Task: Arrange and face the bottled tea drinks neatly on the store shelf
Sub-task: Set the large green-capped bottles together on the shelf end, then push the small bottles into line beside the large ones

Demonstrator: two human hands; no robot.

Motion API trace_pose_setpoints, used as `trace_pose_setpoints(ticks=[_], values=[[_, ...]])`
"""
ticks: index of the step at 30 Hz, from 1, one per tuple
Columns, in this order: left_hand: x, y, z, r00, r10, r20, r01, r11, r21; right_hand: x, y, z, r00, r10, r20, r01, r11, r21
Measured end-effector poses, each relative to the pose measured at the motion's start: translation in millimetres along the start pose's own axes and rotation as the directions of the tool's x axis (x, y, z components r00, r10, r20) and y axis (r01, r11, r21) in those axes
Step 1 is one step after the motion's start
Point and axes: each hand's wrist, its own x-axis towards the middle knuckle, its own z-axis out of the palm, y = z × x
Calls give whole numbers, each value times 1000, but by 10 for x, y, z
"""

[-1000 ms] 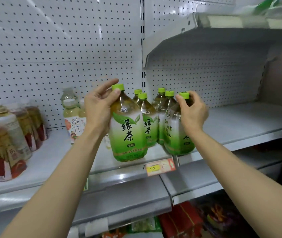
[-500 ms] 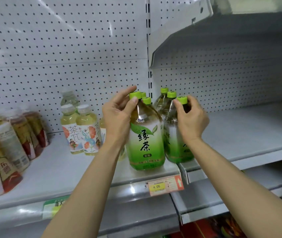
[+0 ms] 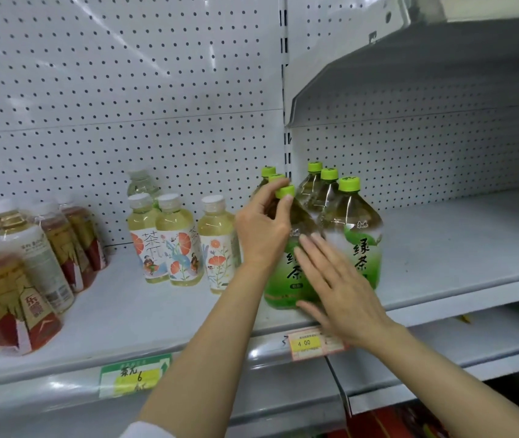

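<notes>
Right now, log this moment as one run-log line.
left hand: grips front-left green tea bottle near cap | right hand: flat, open, against its label | front-right green tea bottle: label faces out

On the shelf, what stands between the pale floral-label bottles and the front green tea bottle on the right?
In the head view, another green-capped green tea bottle stands there, gripped by the left hand, the right hand flat against its label.

Pale grey metal store shelf (image 3: 119,314) is carrying three bottle groups. Green-capped clear plastic green tea bottles (image 3: 359,241) are standing upright at its right end, front pair touching. Pale yellow floral-labelled tea bottles with white caps (image 3: 177,245) are standing mid-shelf. Amber red-labelled tea bottles (image 3: 30,273) are crowding the left.
</notes>
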Motion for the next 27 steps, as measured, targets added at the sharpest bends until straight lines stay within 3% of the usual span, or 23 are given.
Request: trace_pose_setpoints(ticks=[4, 9, 13, 16, 19, 21, 24, 27], values=[[-30, 35, -47, 995, 30, 95, -45, 986, 158, -41, -58, 91, 1000, 10, -8, -10, 998, -58], [-324, 12, -277, 927, -48, 372, -62, 959, 277, -72, -41, 124, 999, 6, -54, -9, 998, -59], [-346, 50, -349, 898, -41, 438, -142, 916, 375, -72, -69, 103, 999, 19, -48, -20, 999, -32], [-342, 49, -532, 860, 25, 509, -270, 869, 414, -51, -151, 48, 991, 45, -129, -37, 997, 61], [-223, -87, -914, 900, 149, 410, -369, 763, 531, 87, -319, -27, 976, -14, -217, 42, 991, 129], [-1, -213, -1207, 957, 167, 236, -283, 709, 646, 242, -496, -45, 969, -49, -243, 91, 982, 165], [437, -306, -1550, 989, -58, 134, -61, 671, 739, 526, -734, -2, 977, -41, -210, 89, 970, 225], [852, -342, -1613, 919, -302, 254, -13, 622, 783, 871, -871, 94, 990, 29, -141, 8, 967, 254]])
